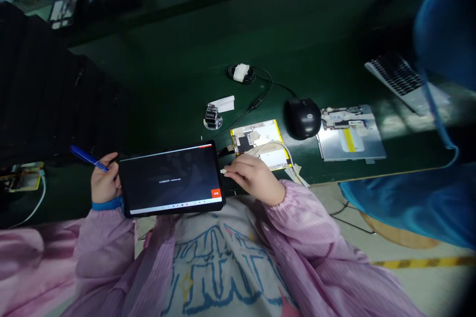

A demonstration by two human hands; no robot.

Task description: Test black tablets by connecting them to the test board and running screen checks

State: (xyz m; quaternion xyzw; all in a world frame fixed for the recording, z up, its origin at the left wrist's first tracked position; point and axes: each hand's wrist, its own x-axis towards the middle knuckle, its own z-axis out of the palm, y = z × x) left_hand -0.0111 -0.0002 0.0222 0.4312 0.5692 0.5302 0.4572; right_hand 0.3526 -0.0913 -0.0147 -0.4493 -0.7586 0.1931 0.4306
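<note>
A black tablet with a lit dark screen and a red on-screen button lies at the bench's front edge. My left hand is closed at its left side, holding a blue pen that points up and left. Whether those fingers also grip the tablet's edge is hard to make out. My right hand pinches the white plug of a cable at the tablet's right edge. The white cable loops over a battery pack with a circuit board just beyond that hand. A second, black plug sits higher on the same edge.
A black mouse rests against a metal panel with a circuit board. A tally counter and a coiled black cable lie beyond the tablet. Dark stacked shapes stand left; a keyboard and a person's blue sleeve are right.
</note>
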